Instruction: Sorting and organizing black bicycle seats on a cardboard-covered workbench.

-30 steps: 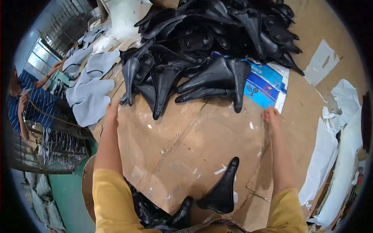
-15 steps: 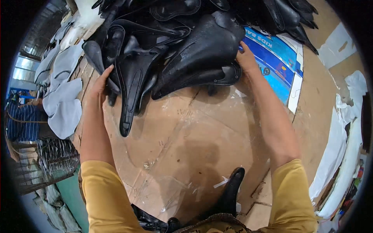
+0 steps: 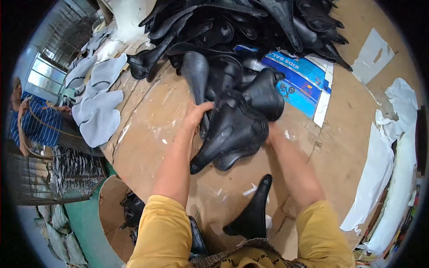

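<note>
Several black bicycle saddles (image 3: pixel 237 127) lie bunched between my hands on the cardboard-covered table. My left hand (image 3: pixel 196 115) is closed on the left side of the bunch, its thumb lying over an upright saddle (image 3: pixel 196 73). At the right side, my right hand (image 3: pixel 269 132) grips the bunch from beneath, and its fingers are hidden behind the saddles. One saddle in the bunch points its narrow nose toward me and to the left. Close to my body, a separate black saddle (image 3: pixel 252 212) rests with its nose pointing away.
A heap of black saddles (image 3: pixel 214 31) fills the far side of the table. Blue printed cardboard (image 3: pixel 304 82) lies right of the bunch. Grey saddle-shaped pieces (image 3: pixel 100 114) line the left edge. Below left stands a round cardboard bin (image 3: pixel 111 214) with black pieces inside. Another person (image 3: pixel 42 118) is at far left.
The bunch of saddles has come away from the heap toward me, my hands moving closer together around it. The view has shifted, showing more of the heap and the bin.
</note>
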Motion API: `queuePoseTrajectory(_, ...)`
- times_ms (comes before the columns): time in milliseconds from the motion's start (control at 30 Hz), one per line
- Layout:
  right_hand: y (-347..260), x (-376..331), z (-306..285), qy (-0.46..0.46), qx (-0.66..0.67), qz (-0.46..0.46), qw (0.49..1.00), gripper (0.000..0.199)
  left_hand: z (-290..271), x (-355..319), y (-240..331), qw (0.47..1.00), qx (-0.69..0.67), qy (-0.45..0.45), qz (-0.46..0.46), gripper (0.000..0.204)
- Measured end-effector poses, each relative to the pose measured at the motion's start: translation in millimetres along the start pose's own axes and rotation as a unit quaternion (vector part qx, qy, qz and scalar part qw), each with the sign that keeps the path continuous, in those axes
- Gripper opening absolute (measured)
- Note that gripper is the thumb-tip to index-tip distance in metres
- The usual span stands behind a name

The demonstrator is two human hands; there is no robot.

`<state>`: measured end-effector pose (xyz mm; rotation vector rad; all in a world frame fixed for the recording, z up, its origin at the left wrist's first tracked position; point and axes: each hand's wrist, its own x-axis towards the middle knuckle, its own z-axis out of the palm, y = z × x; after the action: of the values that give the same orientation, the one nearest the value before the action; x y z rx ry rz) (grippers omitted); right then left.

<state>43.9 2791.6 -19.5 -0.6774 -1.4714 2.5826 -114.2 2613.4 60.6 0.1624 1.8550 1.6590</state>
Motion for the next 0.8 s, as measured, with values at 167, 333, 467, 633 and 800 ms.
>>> queuePoseTrajectory(167,132,-79,19,-0.117,-0.109,-0.027,0.987,0.046,-13,-70,22,0.979,0.171,-0.099,-0.040,0.058)
queuePoseTrajectory(333,296,-174,156,-0.109,-0.160,0.031,0.981,0.039,-91,-187,7,0.931,0.287,-0.132,-0.181,0.051)
queuePoseTrajectory(467,179,-250,283,-0.560,-0.502,0.075,0.655,0.031,-279,-356,-99,0.913,0.344,0.071,-0.209,0.063)
queuePoseTrajectory(633,51,-276,210,-0.341,-0.164,0.009,0.926,0.019,-364,-511,-188,0.790,0.396,0.449,-0.133,0.063)
queuePoseTrajectory(800,24,-250,9,0.256,-0.511,0.032,0.820,0.043,-216,-500,-216,0.909,0.178,0.225,-0.301,0.054)
